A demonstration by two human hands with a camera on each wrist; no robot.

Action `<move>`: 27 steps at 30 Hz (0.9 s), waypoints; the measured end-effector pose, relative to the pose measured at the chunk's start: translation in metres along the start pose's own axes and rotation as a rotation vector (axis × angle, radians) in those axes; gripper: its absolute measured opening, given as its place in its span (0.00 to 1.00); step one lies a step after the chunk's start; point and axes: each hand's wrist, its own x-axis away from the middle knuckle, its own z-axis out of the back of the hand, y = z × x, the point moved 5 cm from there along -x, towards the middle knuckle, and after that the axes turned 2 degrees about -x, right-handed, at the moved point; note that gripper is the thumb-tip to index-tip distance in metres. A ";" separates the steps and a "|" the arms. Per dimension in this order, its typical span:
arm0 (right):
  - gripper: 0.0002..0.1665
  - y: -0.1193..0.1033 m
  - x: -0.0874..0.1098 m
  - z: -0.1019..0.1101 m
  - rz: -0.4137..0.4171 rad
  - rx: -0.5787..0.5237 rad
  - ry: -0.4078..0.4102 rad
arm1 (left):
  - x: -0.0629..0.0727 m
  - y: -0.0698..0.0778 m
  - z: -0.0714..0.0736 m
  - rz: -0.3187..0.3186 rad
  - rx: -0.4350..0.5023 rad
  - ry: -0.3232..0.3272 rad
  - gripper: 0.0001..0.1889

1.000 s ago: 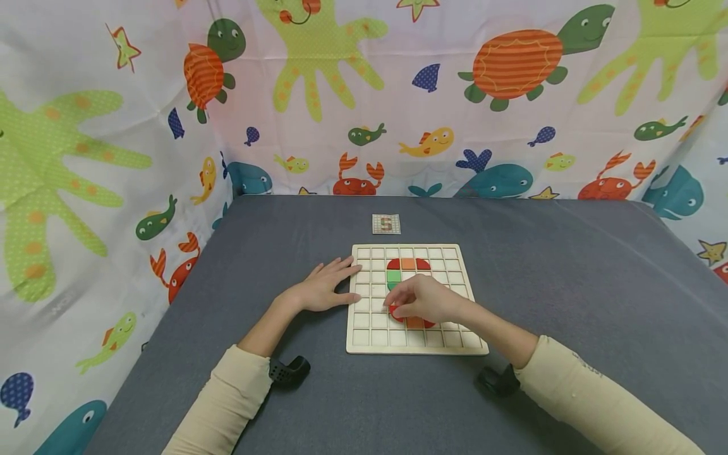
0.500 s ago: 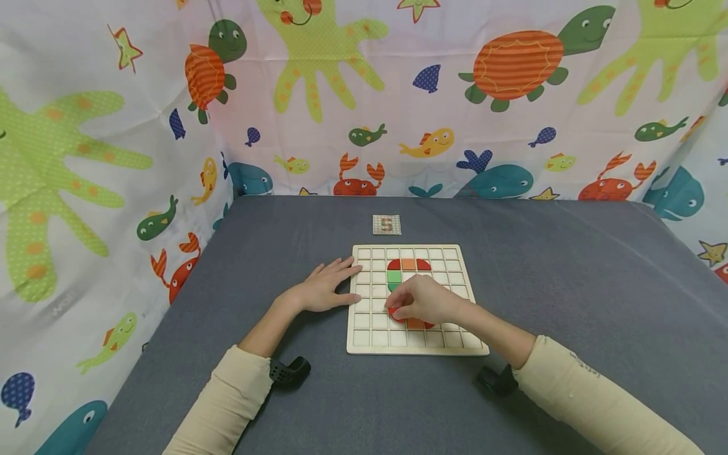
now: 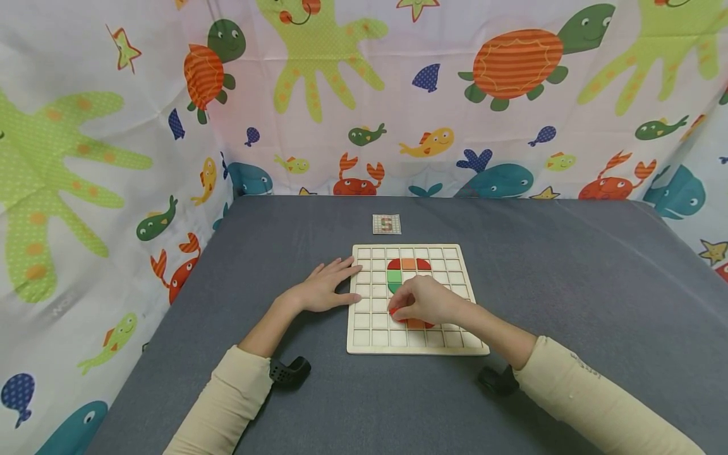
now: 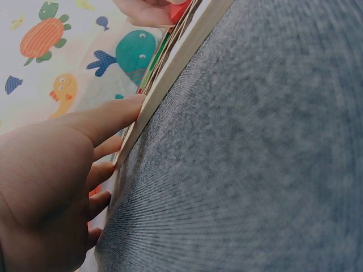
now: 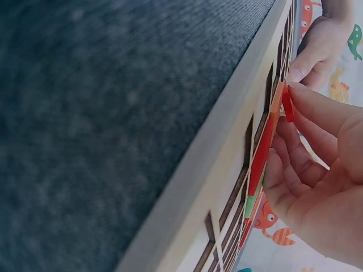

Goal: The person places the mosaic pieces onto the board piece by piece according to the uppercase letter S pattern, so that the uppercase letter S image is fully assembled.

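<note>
A pale wooden grid board (image 3: 364,338) lies on the grey cloth, with coloured tiles set in its cells. Across its left edge rests my left hand (image 3: 324,285), fingers spread; the left wrist view shows thumb and fingertips touching the rim. Over the board's lower middle, my right hand (image 3: 426,299) pinches a red tile (image 5: 288,105) between thumb and finger. That tile stands tilted beside an orange tile (image 5: 276,101). In the head view, red, orange and green tiles (image 3: 394,276) form rows at the top; my right hand hides the middle ones.
Behind the board lies a small pattern card (image 3: 386,224) printed with a coloured grid. A curtain (image 3: 318,145) with sea animals hangs behind and to the left of the cloth-covered table (image 3: 284,234). Black straps (image 3: 290,371) sit at both wrists.
My right fingertips have shifted slightly to the right with the red tile still pinched. My left hand stays put on the board's edge.
</note>
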 end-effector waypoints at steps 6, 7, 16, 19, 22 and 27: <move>0.03 0.006 0.000 -0.001 -0.031 -0.006 0.002 | -0.001 0.000 0.000 0.004 -0.002 0.001 0.38; 0.03 0.007 0.000 -0.001 -0.041 -0.003 0.001 | -0.001 0.000 0.000 0.005 -0.002 0.001 0.38; 0.05 0.003 -0.003 0.000 -0.050 0.012 0.021 | 0.000 0.000 0.001 -0.008 0.006 0.007 0.37; 0.06 0.002 -0.006 -0.002 -0.054 0.003 0.024 | 0.001 0.000 0.001 -0.010 0.008 0.007 0.37; 0.07 0.001 -0.009 -0.004 -0.062 -0.014 0.016 | 0.001 -0.001 0.000 -0.009 0.005 0.003 0.38; 0.06 -0.001 -0.011 -0.005 -0.067 -0.020 0.006 | 0.000 -0.001 0.000 -0.006 0.000 0.000 0.38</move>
